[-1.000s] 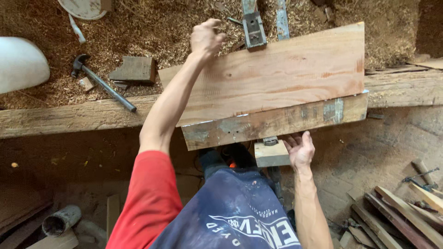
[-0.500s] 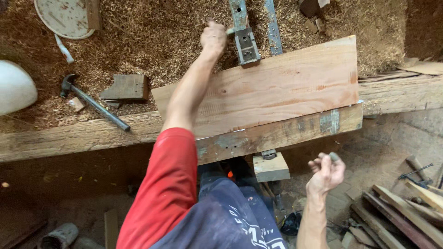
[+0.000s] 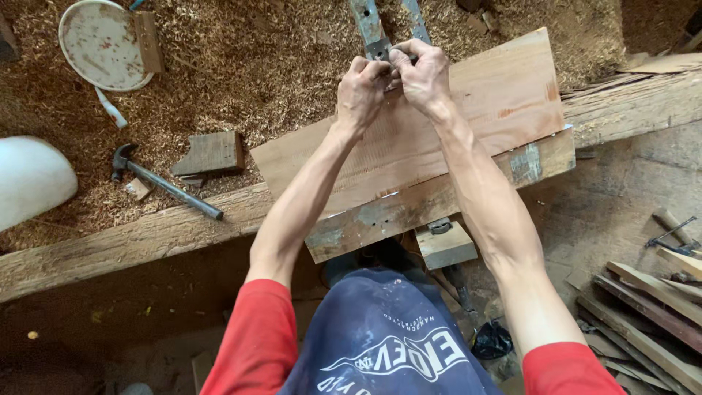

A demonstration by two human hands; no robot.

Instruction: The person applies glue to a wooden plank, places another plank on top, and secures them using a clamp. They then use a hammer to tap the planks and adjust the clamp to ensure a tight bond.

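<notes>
The right hand [image 3: 423, 73] has come up from below the counter to join the left hand [image 3: 362, 91], both now pinching the metal clamp [image 3: 369, 33] at the far edge of the board [image 3: 468, 124], its bar running straight away from them.

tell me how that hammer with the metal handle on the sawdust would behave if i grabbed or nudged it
The dark claw hammer with a round metal handle probably feels stiff and head-heavy, all steel by its look. Pushed, its handle might roll a little, though the head and the wood shavings under it should stop it soon.
</notes>
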